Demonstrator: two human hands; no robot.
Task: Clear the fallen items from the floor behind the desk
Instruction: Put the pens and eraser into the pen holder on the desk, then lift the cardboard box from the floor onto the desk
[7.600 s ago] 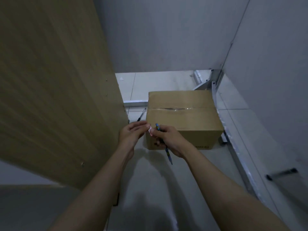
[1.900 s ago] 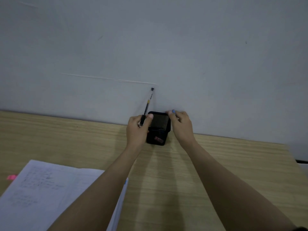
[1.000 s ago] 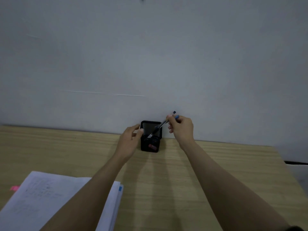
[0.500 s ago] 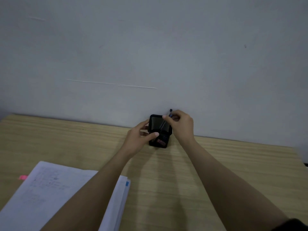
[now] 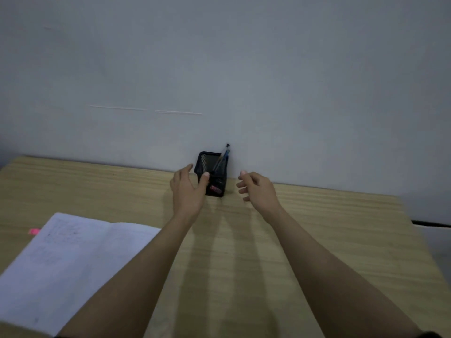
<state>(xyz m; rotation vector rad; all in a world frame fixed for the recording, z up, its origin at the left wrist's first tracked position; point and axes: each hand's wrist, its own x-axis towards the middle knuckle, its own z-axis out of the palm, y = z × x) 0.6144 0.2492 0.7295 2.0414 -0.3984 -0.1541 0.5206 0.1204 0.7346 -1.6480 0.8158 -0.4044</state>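
One wooden table against a wall carries one open notebook and one black mesh pen holder with two pens inside. Left hand open, thumb touching the holder; right hand open, empty, beside it.

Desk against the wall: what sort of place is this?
Probably a study or home office corner. A wooden desk stands against a plain wall, with a black mesh pen holder holding pens and an open notebook of handwritten notes.
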